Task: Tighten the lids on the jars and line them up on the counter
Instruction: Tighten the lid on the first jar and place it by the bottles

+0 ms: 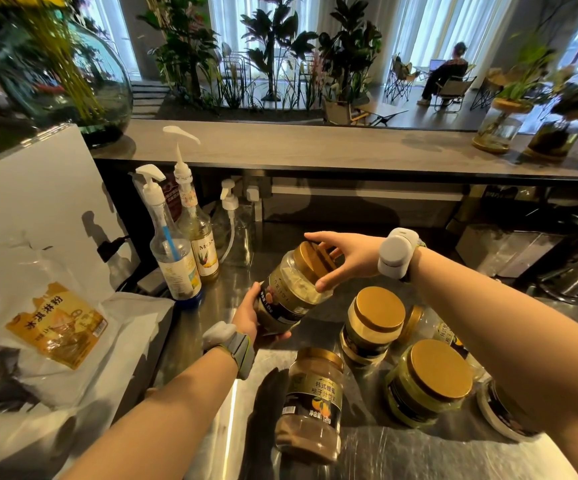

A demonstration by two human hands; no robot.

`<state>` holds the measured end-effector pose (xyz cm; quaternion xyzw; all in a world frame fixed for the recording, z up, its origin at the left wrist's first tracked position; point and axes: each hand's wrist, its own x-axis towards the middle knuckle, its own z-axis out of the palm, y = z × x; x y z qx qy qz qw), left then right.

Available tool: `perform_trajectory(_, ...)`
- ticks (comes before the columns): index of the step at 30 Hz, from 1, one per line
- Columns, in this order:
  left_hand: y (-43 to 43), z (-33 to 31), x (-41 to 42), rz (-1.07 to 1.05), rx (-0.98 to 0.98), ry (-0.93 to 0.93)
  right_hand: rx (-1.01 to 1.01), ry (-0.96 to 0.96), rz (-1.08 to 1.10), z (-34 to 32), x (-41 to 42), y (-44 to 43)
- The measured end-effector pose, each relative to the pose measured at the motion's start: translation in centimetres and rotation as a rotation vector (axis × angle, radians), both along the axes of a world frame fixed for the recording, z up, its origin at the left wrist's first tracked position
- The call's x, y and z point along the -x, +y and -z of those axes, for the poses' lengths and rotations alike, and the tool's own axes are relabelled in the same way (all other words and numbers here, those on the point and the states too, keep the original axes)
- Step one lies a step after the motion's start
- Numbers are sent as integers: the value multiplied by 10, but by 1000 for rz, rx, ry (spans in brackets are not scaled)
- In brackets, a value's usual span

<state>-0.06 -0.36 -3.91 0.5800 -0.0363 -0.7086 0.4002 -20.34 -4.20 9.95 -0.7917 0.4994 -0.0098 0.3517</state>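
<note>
I hold a clear plastic jar [289, 299] tilted above the steel counter [218, 299]. My left hand [249, 315] grips its base, and my right hand [344, 256] wraps its fingers around the gold lid [312, 259]. Below it stands a brown-filled jar [310, 407] with an orange-fruit label. To the right stand two gold-lidded jars, one pale [372, 323] and one green [426, 382]. Another jar [433, 327] lies on its side behind them. A dark jar with a white rim [502, 414] is partly hidden under my right forearm.
Pump syrup bottles [176, 258] stand at the left of the counter beside a white machine with a yellow-labelled bag [57, 323] on it. A raised bar shelf [315, 147] runs behind, carrying glass plant vases. Metal equipment [575, 268] sits at the right.
</note>
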Motion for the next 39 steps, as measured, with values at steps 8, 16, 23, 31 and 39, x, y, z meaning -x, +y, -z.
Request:
perform_trajectory(8, 3, -7, -1, -10, -29, 11, -2, -25, -142, -2, 2, 2)
perform_trajectory(16, 18, -9, 3, -11, 96, -11, -15, 12, 45, -2, 3, 3)
perform_trajectory(23, 15, -9, 2, 12, 94, -2, -20, -26, -146, -4, 6, 5)
perform_trajectory(31, 17, -13, 3, 44, 92, -24, -57, 29, 35, -1, 6, 3)
perform_trajectory(39, 20, -18, 5, 25, 80, -33, -24, -27, -96, -4, 5, 11)
